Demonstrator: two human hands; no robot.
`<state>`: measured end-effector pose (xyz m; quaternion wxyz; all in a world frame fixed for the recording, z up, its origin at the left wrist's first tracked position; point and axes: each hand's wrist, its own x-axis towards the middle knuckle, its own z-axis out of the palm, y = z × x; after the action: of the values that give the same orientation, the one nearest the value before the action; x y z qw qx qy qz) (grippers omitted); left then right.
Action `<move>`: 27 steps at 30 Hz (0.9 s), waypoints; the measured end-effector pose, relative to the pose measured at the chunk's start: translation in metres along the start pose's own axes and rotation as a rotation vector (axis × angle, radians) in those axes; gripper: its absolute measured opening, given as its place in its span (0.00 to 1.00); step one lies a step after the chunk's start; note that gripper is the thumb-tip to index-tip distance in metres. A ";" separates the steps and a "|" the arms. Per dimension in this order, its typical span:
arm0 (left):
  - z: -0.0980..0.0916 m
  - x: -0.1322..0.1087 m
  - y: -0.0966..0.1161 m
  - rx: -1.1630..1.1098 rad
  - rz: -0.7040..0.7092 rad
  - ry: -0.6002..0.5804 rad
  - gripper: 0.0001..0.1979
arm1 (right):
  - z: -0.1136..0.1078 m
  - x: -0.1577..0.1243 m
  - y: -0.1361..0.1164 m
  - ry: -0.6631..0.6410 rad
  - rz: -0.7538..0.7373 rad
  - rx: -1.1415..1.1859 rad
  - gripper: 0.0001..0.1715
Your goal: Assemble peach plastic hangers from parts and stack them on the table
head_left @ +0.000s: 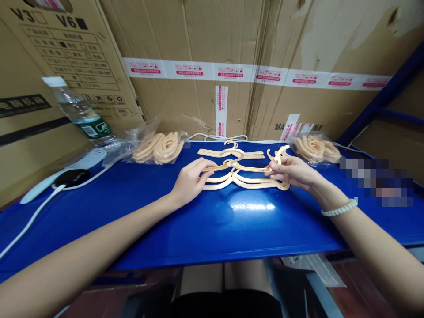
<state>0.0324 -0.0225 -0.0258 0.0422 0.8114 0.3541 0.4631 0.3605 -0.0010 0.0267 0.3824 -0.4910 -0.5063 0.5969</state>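
A beige plastic hanger [249,168] is held up a little above the blue table, its hook at the top middle. My left hand [192,180] pinches its left arm end. Its right end is in my right hand [296,172], whose thumb and fingers are closed on it; a light curved piece [282,154] sticks up at those fingertips. More beige hangers [255,183] lie just below and behind the held one, and a flatter one [212,153] rests farther back. Partly hidden by my right hand are other beige pieces.
Clear bags of beige pieces lie at the left [168,148] and right [316,148]. At the left are a water bottle [82,112], a pale hairbrush [71,168], a black round device [76,177] and a white cable. Cardboard boxes [198,106] stand behind the blue table [198,234].
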 end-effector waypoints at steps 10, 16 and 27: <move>0.000 -0.001 0.005 -0.016 -0.027 -0.015 0.07 | 0.009 0.004 0.008 0.177 -0.183 0.045 0.25; 0.000 0.001 0.011 -0.016 -0.113 -0.021 0.09 | 0.010 0.002 0.006 0.155 -0.280 0.035 0.25; -0.025 0.016 0.007 0.074 -0.048 -0.087 0.06 | -0.029 -0.009 -0.027 0.194 -0.403 0.032 0.15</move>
<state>0.0216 -0.0250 0.0029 0.0385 0.8231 0.3882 0.4127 0.3894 0.0017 0.0544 0.5489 -0.4289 -0.5454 0.4662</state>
